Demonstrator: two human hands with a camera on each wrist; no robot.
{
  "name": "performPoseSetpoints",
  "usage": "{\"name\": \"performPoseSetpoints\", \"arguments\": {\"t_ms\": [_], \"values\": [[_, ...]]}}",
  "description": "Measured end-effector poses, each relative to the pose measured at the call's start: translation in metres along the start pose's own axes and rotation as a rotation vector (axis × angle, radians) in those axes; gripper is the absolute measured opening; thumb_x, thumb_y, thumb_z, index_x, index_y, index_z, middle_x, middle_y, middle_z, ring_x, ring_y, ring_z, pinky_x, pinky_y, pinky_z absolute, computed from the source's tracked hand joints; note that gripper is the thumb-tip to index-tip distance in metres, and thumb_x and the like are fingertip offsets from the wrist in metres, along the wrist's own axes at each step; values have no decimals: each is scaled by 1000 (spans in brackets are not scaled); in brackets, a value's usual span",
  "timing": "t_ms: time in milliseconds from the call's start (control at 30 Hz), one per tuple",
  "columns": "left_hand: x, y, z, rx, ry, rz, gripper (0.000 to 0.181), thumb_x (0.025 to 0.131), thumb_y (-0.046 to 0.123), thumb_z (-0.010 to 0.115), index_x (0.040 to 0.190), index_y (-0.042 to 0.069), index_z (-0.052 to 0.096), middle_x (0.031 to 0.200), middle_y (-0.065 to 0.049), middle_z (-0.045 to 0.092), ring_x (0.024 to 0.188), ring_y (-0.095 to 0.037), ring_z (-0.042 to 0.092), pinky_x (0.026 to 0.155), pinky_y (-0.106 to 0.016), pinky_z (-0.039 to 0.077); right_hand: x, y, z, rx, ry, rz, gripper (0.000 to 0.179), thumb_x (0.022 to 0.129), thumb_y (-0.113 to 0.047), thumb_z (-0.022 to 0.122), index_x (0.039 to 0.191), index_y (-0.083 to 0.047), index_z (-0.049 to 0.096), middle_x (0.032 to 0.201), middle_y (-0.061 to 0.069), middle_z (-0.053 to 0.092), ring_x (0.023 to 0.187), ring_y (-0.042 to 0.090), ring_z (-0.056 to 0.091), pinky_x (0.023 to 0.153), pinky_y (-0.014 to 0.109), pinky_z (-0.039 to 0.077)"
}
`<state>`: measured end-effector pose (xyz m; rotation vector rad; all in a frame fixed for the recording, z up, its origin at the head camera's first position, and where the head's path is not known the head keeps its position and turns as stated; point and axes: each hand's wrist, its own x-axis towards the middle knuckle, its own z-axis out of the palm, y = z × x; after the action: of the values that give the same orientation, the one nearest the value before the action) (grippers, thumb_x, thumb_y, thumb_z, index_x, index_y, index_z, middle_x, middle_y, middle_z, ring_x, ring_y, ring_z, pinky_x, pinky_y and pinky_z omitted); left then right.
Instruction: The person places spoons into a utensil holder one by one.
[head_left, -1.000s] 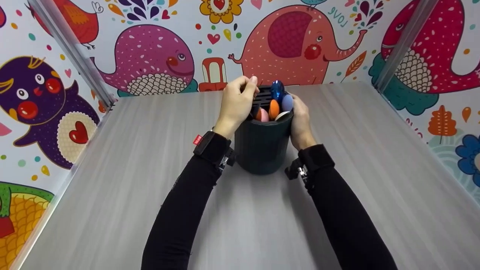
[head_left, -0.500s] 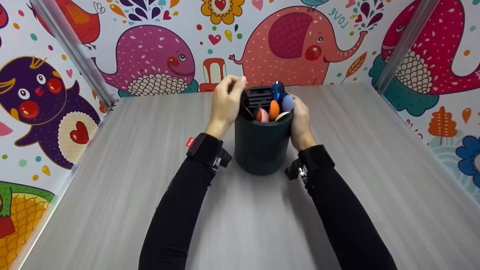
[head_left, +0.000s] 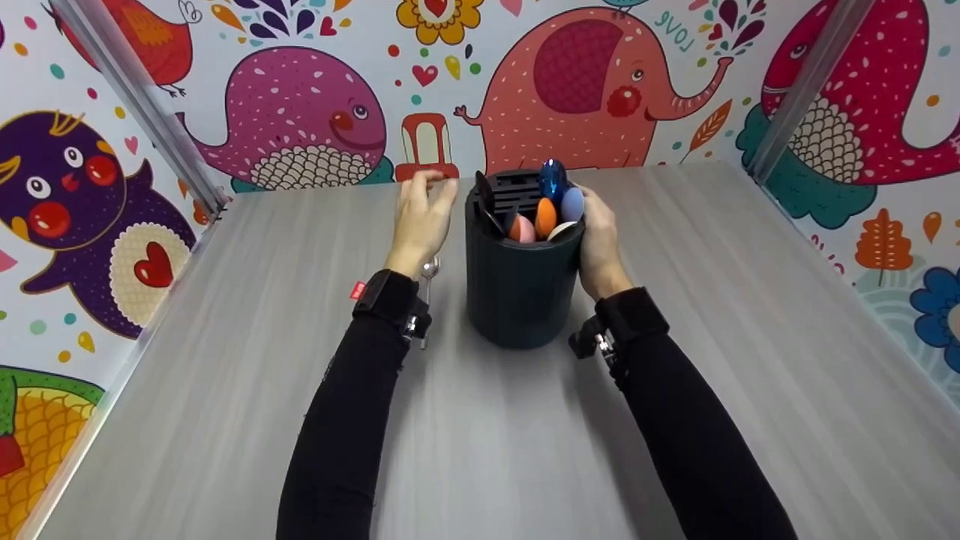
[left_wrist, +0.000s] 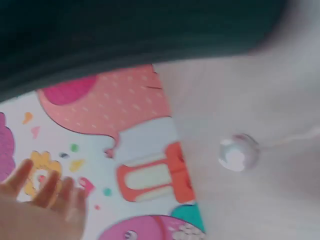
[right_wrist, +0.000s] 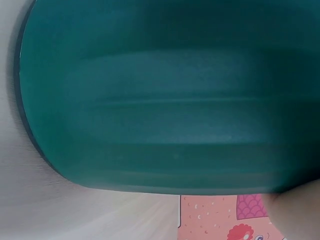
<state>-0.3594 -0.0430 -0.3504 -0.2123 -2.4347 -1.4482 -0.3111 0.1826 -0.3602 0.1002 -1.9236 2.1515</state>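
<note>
A dark green utensil holder (head_left: pixel 523 292) stands upright on the table, a slotted black insert in its top. My right hand (head_left: pixel 600 244) holds it by the right side, fingers going round toward the back. Left of the holder, my left hand (head_left: pixel 421 221) is in the air with loosely bent fingers and nothing between them. A small metal spoon (left_wrist: pixel 239 152) lies on the table below that hand; in the head view the wrist strap partly covers its handle.
In the holder sit a shiny blue utensil (head_left: pixel 553 180), an orange one (head_left: pixel 546 217), a lilac one (head_left: pixel 572 205), a pink one (head_left: pixel 523 229) and dark ones (head_left: pixel 484 191) at the left. Printed cartoon walls (head_left: pixel 442 82) close off the table (head_left: pixel 262 360) at the back and sides.
My left hand has moved left, away from the holder's top, uncovering the dark utensils at its left side and the spoon on the table. My right hand has stayed on the holder.
</note>
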Motion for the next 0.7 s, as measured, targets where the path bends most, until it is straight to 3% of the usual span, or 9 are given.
{"name": "performPoseSetpoints", "arguments": {"t_ms": [200,333,467,700], "values": [[0,-41,2,240,-108,-128,57,93,48,45,142,20,39,148,-10,30,138,-30,28,112,-49,23,6,11,-1,28,9,-2,42,98,-31,32,127,-12,56,128,7,55,115,20,50,105,36,37],[-5,-66,7,354,-258,-203,67,93,51,41,151,21,23,159,-13,12,146,-35,13,115,-56,14,6,11,-1,21,15,6,42,99,-31,32,126,-12,57,126,7,57,114,19,51,104,34,37],[-8,-80,13,434,-396,-272,73,94,53,39,154,22,11,161,-14,-2,148,-39,0,116,-60,6,2,4,0,12,13,15,42,99,-28,32,127,-10,56,125,6,57,112,17,51,103,32,37],[1,-85,21,541,-397,-302,74,94,50,41,154,22,9,161,-14,-3,149,-38,-3,116,-61,3,-8,-13,4,-20,13,5,43,100,-26,29,129,-6,54,125,8,57,110,16,51,102,30,38]]}}
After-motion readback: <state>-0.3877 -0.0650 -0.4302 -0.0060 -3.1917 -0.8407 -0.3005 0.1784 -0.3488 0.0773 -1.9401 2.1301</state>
